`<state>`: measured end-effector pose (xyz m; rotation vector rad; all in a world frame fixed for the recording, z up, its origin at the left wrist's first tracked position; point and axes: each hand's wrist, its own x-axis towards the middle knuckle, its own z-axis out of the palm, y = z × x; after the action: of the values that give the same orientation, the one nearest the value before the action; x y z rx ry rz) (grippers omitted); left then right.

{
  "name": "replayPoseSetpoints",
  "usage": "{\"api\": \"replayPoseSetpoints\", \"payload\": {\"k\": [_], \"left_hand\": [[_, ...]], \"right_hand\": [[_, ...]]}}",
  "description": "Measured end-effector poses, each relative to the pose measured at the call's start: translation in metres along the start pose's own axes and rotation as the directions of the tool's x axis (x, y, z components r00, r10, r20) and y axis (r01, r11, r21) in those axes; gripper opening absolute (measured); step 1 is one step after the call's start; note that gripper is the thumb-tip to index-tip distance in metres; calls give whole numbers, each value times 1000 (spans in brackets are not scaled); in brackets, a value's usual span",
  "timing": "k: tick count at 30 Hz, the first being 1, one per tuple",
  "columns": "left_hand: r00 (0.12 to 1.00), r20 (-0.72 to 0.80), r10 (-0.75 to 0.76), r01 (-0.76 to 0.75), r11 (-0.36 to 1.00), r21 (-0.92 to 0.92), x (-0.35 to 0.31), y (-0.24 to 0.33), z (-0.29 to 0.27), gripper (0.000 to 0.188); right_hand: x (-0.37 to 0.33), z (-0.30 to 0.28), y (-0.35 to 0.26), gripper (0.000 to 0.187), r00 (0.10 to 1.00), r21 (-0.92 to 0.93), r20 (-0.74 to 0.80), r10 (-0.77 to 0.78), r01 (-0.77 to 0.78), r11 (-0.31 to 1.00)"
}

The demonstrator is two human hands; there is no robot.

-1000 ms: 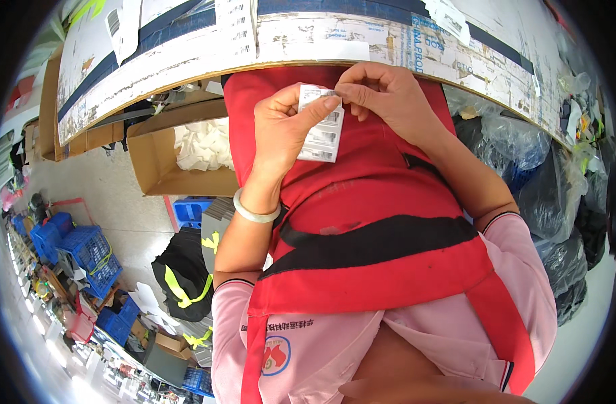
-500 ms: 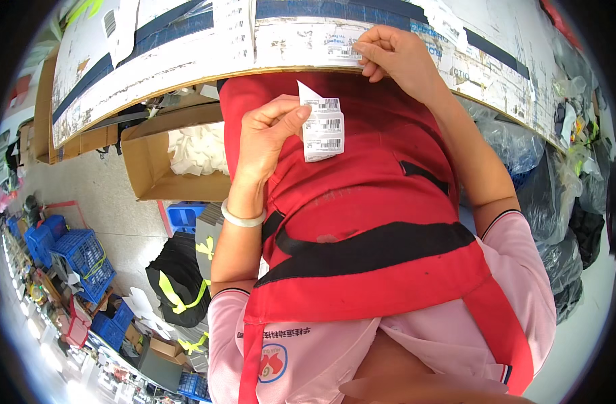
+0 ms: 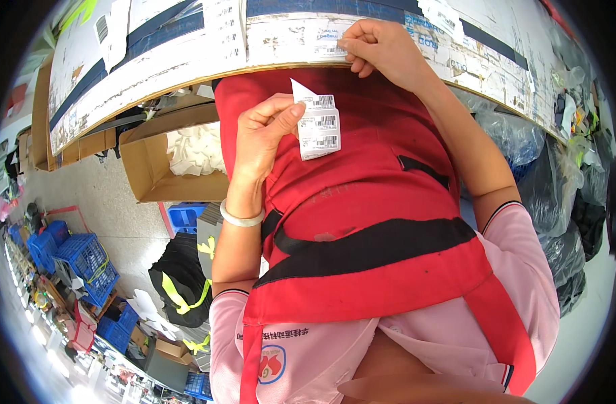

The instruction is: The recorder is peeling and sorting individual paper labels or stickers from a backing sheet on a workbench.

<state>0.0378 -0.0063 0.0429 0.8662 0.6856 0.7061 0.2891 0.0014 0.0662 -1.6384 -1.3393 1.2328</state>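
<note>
My left hand (image 3: 271, 128) pinches a short strip of white barcode labels (image 3: 319, 128) between thumb and fingers. The strip hangs over my red apron (image 3: 382, 168), its top end a folded pointed corner. My right hand (image 3: 378, 50) is at the front edge of the worn white table (image 3: 281, 47), thumb and forefinger pressed together at the right end of a small barcode label (image 3: 330, 50). That label lies along the table edge, and its right end is partly hidden by the fingertips. The other right fingers curl under.
A longer label sheet (image 3: 225, 30) lies farther back on the table. Below the table at left stands an open cardboard box (image 3: 143, 168) with cream pieces inside. Black bundles with yellow ties (image 3: 180, 283) and blue crates (image 3: 89, 266) stand on the left. Clear plastic bags (image 3: 547, 195) crowd the right.
My right hand has shifted slightly left along the table edge, still at the small label. The left hand and its label strip have barely moved; the whole view has shifted a little.
</note>
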Motion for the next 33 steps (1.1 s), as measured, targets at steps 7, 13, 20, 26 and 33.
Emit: {"api": "replayPoseSetpoints", "payload": {"k": [7,13,20,26,33], "left_hand": [[1000,-2,-18,18,1000,-3,0,-2,1,11],[1000,-8,-22,22,1000,-14,-1,-4,1,11],[999,-17,-37,37,999,6,-3,-2,2,11],[998,-25,-53,53,999,3,-1,-1,6,12],[995,-97,-34,39,998,46,-4,-3,2,9]], "right_hand": [[2,-1,1,21,1000,-6,23,-7,7,1000],[1,1,-8,21,1000,-60,6,30,-29,998],[1,4,-7,21,1000,-81,-4,30,-30,996],[-1,6,-13,20,998,-133,-42,43,-48,990],[-12,-32,3,18,989,48,-130,-63,69,996]]}}
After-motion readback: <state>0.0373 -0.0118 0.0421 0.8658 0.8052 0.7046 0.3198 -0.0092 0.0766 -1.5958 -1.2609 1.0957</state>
